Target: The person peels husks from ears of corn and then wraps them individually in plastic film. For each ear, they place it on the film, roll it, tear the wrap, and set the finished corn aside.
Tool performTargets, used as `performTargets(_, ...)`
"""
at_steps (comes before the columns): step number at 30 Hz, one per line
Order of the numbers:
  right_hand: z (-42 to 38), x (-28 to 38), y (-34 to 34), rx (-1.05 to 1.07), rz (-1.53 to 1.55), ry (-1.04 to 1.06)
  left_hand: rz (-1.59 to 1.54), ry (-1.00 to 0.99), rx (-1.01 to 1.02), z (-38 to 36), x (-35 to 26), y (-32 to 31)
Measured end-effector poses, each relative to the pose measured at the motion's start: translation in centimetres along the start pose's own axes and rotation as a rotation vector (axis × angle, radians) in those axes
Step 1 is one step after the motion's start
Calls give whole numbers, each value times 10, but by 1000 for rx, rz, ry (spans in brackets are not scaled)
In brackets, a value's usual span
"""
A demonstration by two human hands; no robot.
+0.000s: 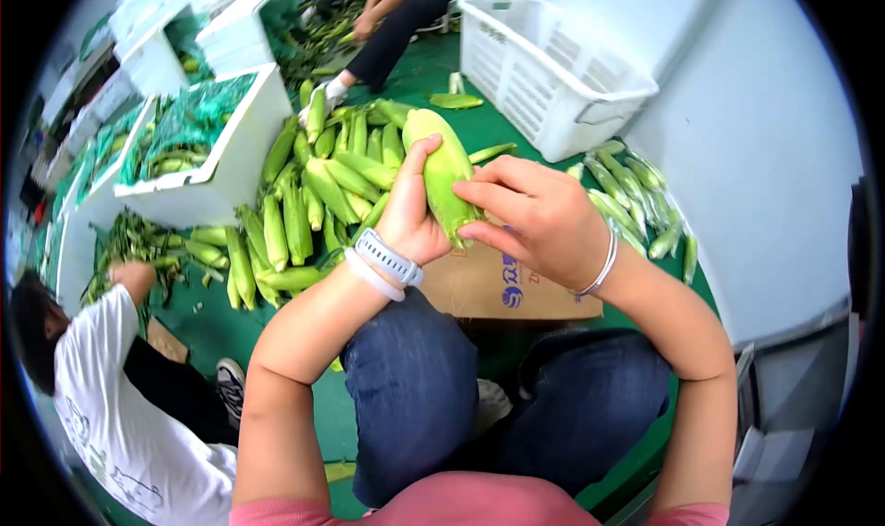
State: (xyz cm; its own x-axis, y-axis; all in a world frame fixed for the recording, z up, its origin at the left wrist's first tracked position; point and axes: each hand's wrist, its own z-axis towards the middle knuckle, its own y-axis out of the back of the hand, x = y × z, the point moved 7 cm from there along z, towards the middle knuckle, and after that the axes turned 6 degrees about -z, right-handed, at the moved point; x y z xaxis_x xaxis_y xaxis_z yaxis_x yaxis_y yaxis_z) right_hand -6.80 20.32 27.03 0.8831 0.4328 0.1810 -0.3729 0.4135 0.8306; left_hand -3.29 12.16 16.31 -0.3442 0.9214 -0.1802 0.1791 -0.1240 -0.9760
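Note:
An ear of corn (pixel 437 162), still in its pale green husk, is held up in front of me above a cardboard box (pixel 502 282). My left hand (pixel 412 214) wraps around its lower left side, the thumb lying along the husk. At the ear's lower end, my right hand (pixel 530 214) pinches the husk between thumb and fingers. Whether a loose strip of husk is between those fingertips is too small to make out. Just beyond my left hand lies a heap of green corn ears (pixel 318 189) on the floor.
White foam boxes (pixel 207 194) with green netting stand at left. A white plastic crate (pixel 544 93) sits at the back right, with wrapped corn ears (pixel 636 194) near the wall. One co-worker (pixel 138 406) is at lower left, another (pixel 392 19) at the top.

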Motion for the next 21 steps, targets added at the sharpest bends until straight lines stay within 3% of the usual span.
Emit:
performTargets(3, -11, 27, 33, -101, -184, 103, 123, 100, 18, -8, 19, -33)
performTargets(8, -21, 53, 59, -248, -263, 61, 189, 92, 20, -16, 29, -58)
performTargets(10, -28, 46, 69, -362, 13, -78, 230, 109, 29, -21, 34, -65)
performTargets(12, -33, 45, 70, -410, 51, -89, 338, 202, 49, -27, 45, -74)
performTargets(14, -41, 17, 52, -354, 679, -387, 398, 201, -8, -27, 51, -77)
performTargets(15, -41, 20, 56, -301, 923, -411, 402, 279, 89, -28, 59, -86)
performTargets(17, -47, 6, 62, -315, 1093, -465, 438, 404, 271, -25, 65, -105)
performTargets(18, -52, -4, 59, -328, 1267, -535, 438, 409, 270, -22, 67, -105)
performTargets(19, -55, -12, 56, -349, 1458, -521, 468, 287, 219, -14, 63, -103)
performTargets(20, -57, -17, 57, -351, 1453, -529, 493, 163, 169, -9, 58, -101)
performTargets(21, -56, -20, 56, -343, 1578, -494, 445, 169, 214, -8, 61, -101)
